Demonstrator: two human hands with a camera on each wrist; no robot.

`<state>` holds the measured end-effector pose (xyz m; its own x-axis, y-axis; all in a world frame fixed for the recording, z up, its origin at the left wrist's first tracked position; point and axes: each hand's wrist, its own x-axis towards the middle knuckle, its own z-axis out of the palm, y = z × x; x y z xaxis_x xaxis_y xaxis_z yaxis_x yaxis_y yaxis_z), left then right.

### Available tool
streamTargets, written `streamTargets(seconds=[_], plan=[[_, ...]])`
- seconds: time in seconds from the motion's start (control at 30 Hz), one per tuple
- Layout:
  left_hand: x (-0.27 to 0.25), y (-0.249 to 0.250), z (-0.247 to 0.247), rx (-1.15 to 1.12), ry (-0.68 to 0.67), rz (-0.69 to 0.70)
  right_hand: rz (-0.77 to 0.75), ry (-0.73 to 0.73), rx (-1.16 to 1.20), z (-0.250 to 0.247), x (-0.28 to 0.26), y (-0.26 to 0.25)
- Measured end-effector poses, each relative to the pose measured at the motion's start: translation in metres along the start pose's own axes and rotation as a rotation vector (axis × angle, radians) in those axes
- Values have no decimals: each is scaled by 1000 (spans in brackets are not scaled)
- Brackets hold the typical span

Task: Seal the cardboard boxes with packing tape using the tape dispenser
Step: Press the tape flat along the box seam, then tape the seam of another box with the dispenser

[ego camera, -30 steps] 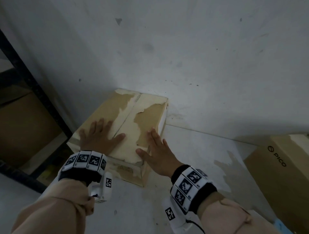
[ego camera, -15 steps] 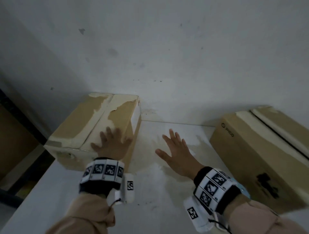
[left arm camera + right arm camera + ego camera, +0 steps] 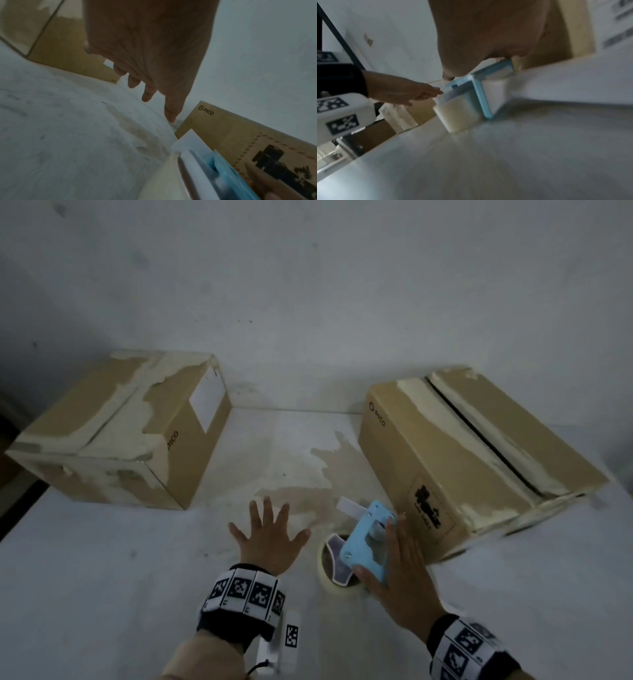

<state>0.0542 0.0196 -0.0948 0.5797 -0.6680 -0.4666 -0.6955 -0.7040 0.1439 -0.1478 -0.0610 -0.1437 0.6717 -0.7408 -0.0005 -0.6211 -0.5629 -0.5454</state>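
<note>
Two brown cardboard boxes stand on the white table (image 3: 102, 577). The left box (image 3: 113, 419) has torn, pale flaps that lie closed. The right box (image 3: 462, 453) shows a dark open seam along its top. A light blue tape dispenser (image 3: 368, 539) with a cream tape roll (image 3: 325, 577) lies in front of the right box. My right hand (image 3: 400, 573) rests on the dispenser's handle, fingers straight along its right edge, thumb at its near end. My left hand (image 3: 267, 539) hovers flat with spread fingers just left of the dispenser, holding nothing. The right wrist view shows the dispenser (image 3: 481, 97) under my palm.
A white wall (image 3: 308, 302) rises right behind both boxes. A brownish stain (image 3: 329, 460) marks the table between them. A dark shelf frame (image 3: 334, 31) stands off the table's left side. The table's left edge (image 3: 20, 508) runs close to the left box.
Both hands left the left box and moved right. My right hand went from hovering over the bare table to lying on the tape dispenser. The view swung right, and the dispenser came into sight.
</note>
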Motion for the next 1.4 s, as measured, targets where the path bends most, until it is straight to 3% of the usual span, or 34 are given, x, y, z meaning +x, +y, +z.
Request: streamTargets(seconds=[0.13,0.23,0.33,0.5,0.67,0.87,1.0,1.23,1.4], plan=[[-12,10,23,-57,-1,-73,44,5,32,3,-20,17],[-20,17,37,-117,33,-114,110,-70,-4,-6,-24,16],[-31,21,42,-192,85,-153,33,-48,-78,-8,-26,17],[-38,10,28,-326,175,-173,-68,-136,-138,-36,-34,6],[-30,-3,5,-411,250,-134,-57,-162,157,-82,-34,-14],[-16,16,-16,-396,234,23,46,-156,739,-145,-24,-27],[-10,55,-22,-424,259,135,2,-49,792,-183,-20,-20],[-10,150,-29,-519,187,323,-29,217,808,-227,-8,30],[12,199,-51,-452,278,281,-95,362,825,-257,-3,66]])
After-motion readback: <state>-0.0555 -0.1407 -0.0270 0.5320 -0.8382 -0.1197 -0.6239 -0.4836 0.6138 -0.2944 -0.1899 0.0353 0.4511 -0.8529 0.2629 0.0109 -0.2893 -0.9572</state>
